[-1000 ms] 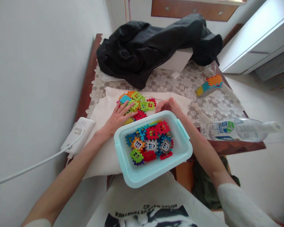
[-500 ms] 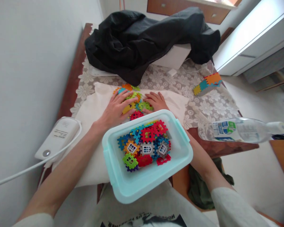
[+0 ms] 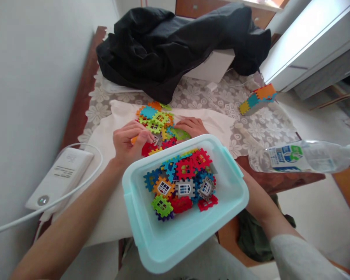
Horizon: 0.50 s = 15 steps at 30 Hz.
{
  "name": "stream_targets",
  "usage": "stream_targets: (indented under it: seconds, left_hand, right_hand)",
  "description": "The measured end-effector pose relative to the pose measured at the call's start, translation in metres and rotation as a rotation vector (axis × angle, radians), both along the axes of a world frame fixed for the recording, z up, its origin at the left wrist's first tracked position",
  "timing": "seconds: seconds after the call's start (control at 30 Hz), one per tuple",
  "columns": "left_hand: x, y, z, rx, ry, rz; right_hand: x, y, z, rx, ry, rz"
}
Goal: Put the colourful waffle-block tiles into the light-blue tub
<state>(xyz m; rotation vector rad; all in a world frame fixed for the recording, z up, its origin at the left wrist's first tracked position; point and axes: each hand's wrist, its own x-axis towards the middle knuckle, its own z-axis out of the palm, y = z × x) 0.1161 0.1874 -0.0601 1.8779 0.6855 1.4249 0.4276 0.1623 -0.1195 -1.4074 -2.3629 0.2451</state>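
A light blue plastic box [image 3: 151,241] rests on my lap at the table's edge and holds several colourful interlocking tiles [image 3: 182,182]. Behind it, a pile of the same tiles [image 3: 156,116] lies on a white cloth [image 3: 105,136]. My left hand [image 3: 130,142] is curled at the near left of the pile, fingers closed on an orange tile. My right hand [image 3: 192,126] lies on the pile's right side, touching a green tile; the box hides its wrist.
A black jacket [image 3: 177,42] covers a white box at the back. An assembled block of tiles [image 3: 258,99] stands at the right. A clear water bottle [image 3: 300,157] lies on the table's right edge. A white device with a cable [image 3: 61,173] sits left.
My left hand has drawn back from the top of the pile and curled shut on an orange tile. The right hand stays on the pile. The view has shifted closer.
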Motion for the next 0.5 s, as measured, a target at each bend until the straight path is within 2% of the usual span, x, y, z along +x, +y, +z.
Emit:
stream_targets:
  seconds: [0.07, 0.13, 0.23, 0.33, 0.4, 0.5]
  left_hand:
    - [-0.004, -0.002, 0.001, -0.125, -0.129, -0.128]
    - [-0.010, -0.005, 0.004, -0.279, -0.207, -0.326]
    - [-0.019, -0.011, 0.012, -0.614, -0.194, -0.659]
    - [-0.027, -0.017, 0.023, -0.941, -0.119, -0.922]
    - [-0.033, -0.020, 0.026, -1.040, -0.007, -1.051]
    - [-0.041, -0.023, 0.023, -1.072, 0.150, -1.152]
  right_hand:
    - [0.000, 0.000, 0.000, 0.014, 0.035, 0.000]
    - [0.000, 0.000, -0.001, 0.027, 0.070, -0.002]
    - [-0.001, -0.001, -0.001, 0.056, 0.130, 0.003]
    - [-0.002, -0.002, 0.001, 0.083, 0.175, -0.005]
    - [-0.001, -0.002, 0.002, 0.110, 0.191, -0.025]
    - [0.000, -0.001, 0.000, 0.153, 0.210, -0.066]
